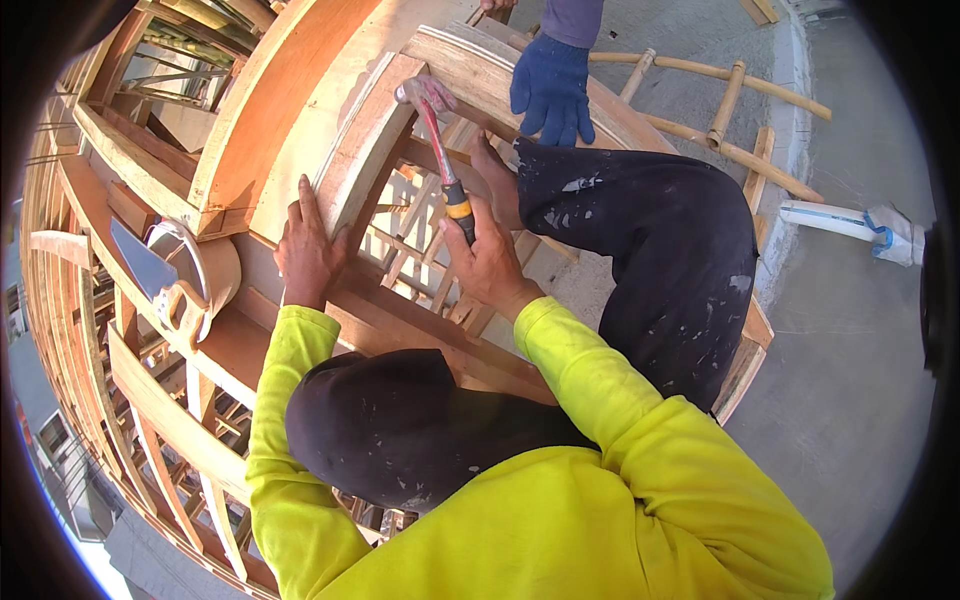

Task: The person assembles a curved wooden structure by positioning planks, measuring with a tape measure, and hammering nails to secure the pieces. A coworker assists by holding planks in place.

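In my right hand (490, 258) is a hammer (436, 140) with a red shaft and a black and yellow grip. Its head is raised toward the far end of a wooden beam (362, 155), and I cannot tell whether it touches the wood. My left hand (308, 250) lies against the near part of that beam, its fingers stretched along the side. Farther off, a co-worker's blue-gloved hand (553, 90) reaches down to another board (610, 110) that meets the beam at a corner. My bare foot (495, 180) shows below that board.
A handsaw (145, 262) leans on a round pale bucket (225, 265) at the left. Curved timber formwork (265, 110) rises beyond it, with open gaps between slats below. Right of me are a bamboo ladder (728, 105) and a white-wrapped tube (830, 220) on grey concrete (840, 400).
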A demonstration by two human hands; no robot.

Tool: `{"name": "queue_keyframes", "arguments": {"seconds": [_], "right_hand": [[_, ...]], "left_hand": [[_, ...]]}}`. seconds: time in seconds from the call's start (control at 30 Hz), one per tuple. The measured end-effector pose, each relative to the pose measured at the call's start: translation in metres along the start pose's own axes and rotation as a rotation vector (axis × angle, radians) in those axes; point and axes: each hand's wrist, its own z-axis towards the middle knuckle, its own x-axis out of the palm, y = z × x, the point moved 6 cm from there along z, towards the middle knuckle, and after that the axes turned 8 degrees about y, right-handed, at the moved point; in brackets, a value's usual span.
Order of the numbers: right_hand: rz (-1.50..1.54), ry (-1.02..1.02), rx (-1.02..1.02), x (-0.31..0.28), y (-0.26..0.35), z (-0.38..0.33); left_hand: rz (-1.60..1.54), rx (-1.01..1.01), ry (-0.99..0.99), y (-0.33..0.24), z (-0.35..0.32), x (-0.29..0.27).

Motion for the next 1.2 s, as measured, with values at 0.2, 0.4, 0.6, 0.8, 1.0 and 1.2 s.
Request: {"name": "queue_keyframes", "arguments": {"seconds": [0.2,0.4,0.6,0.8,1.0,1.2], "right_hand": [[0.010,-0.168,-0.434,-0.067,0.095,0.091],[-0.493,0.078,0.093,-0.064,-0.031,0.112],[-0.150,-0.102,-0.195,-0.061,0.072,0.102],[-0.328,0.259,0.455,-0.042,0.002,0.095],[-0.281,0.303,0.084,-0.037,0.013,0.031],[-0.350,0.513,-0.336,0.014,0.057,-0.001]], "left_hand": [[0.005,-0.011,0.004,0.005,-0.007,-0.002],[-0.032,-0.013,-0.074,-0.007,0.010,-0.019],[-0.057,0.005,0.002,0.005,-0.021,0.004],[-0.075,0.013,-0.022,0.013,-0.011,-0.003],[-0.213,-0.091,-0.218,0.056,-0.057,-0.018],[-0.533,-0.370,-0.186,0.079,-0.094,0.022]]}}
